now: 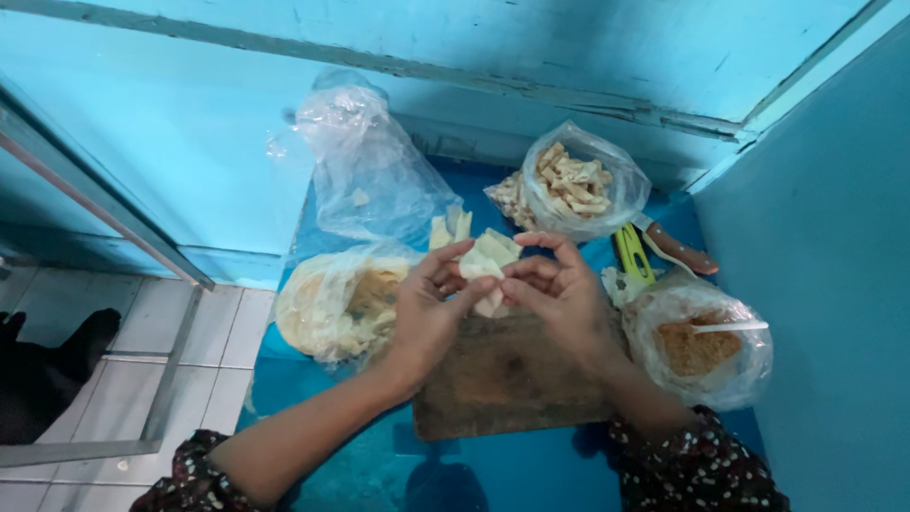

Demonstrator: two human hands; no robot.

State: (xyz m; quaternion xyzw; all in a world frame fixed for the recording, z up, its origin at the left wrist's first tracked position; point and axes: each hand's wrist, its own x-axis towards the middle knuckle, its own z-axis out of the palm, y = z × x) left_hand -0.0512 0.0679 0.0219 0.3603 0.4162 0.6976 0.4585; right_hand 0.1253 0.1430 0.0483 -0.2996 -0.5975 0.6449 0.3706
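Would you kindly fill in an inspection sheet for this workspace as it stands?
Surface: blue table bearing a wooden board.
Job's things: pale dough sheet, pinched by both hands above the board.
Clutter: bag of folded pieces; bag of brown filling with a white spoon; bag of pale sheets; near-empty clear bag; knife; green tool.
Hands: left hand and right hand shut on the sheet.
Cables: nothing seen.
Surroundings: blue walls, tiled floor.
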